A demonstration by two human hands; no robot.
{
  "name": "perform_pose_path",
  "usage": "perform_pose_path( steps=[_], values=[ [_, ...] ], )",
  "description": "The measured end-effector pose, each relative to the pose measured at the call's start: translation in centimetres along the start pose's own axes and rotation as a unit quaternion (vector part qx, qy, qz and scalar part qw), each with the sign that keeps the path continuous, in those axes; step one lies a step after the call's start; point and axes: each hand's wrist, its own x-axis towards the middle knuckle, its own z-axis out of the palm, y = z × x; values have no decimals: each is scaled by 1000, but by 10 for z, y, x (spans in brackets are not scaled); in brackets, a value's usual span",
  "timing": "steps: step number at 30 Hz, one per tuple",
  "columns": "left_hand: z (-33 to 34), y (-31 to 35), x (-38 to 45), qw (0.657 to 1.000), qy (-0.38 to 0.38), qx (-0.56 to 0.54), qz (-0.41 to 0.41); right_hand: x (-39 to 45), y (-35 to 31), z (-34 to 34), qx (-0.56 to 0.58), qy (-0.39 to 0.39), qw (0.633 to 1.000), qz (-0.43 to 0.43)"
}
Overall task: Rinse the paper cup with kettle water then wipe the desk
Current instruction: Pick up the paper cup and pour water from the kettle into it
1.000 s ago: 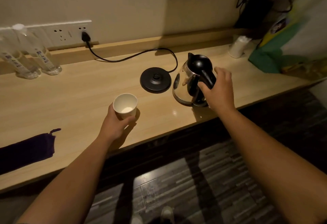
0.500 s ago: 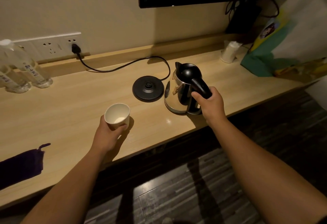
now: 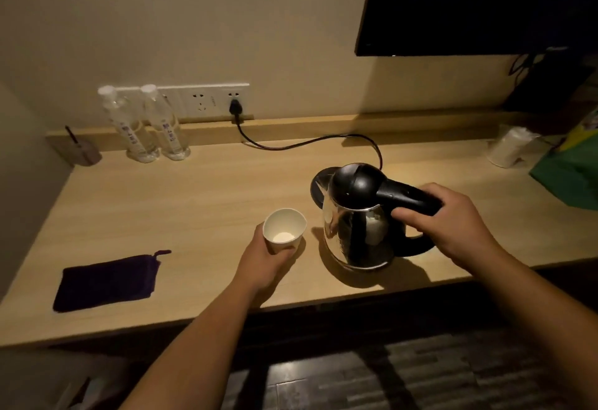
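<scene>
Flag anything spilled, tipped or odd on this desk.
Nothing stands out. The desk looks dry, the paper cup is upright in the left hand, and the right hand holds the kettle off its base.

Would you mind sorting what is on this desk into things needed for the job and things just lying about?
Needed: paper cup in the left hand; kettle in the right hand; desk.

Lying about: kettle base, two water bottles, dark pouch, tissue roll, green bag.
</scene>
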Motion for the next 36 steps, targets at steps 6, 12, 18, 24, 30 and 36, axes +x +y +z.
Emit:
perform_pose_path(
  steps=[6,12,18,24,30,36],
  values=[
    [0,6,-6,999,-5,-42,-13,10,-29,11,-107,-104,988,-29],
    [0,7,-8,998,-7,-64,-19,20,-48,19,-200,-158,965,-63],
    [0,5,-8,998,0,-66,-9,30,-63,25,-269,-168,944,-95],
    [-1,3,-7,998,1,-56,1,36,-77,28,-327,-179,920,-123],
    [-1,-3,-3,999,1,-41,14,43,-95,34,-357,-208,903,-119],
    [0,-7,-1,999,2,-46,18,50,-111,42,-384,-227,886,-127]
  ],
)
